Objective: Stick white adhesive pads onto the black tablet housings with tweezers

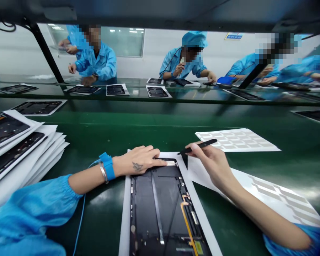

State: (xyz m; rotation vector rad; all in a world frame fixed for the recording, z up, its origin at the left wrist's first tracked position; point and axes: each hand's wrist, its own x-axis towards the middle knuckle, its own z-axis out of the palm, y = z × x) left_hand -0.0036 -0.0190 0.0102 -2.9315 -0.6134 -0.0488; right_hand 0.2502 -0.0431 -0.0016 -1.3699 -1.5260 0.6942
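An opened dark tablet chassis (160, 209) lies on a white sheet (125, 220) in front of me on the green bench. My left hand (138, 161) lies flat over the chassis's top edge, fingers stretched and pressing on a pale strip (171, 163) there. A blue wrist strap (108, 166) with a cord circles that wrist. My right hand (212, 160) is closed in a pinch on black tweezers (198, 146), whose tip carries a small dark triangular piece (185, 160) just right of the chassis's top corner.
Two sheets of pale stickers lie at right: one far (237, 139), one under my right forearm (282, 199). A stack of chassis on white sheets (18, 149) sits at left. Beyond a conveyor (138, 93) with more chassis, several people in blue coats work.
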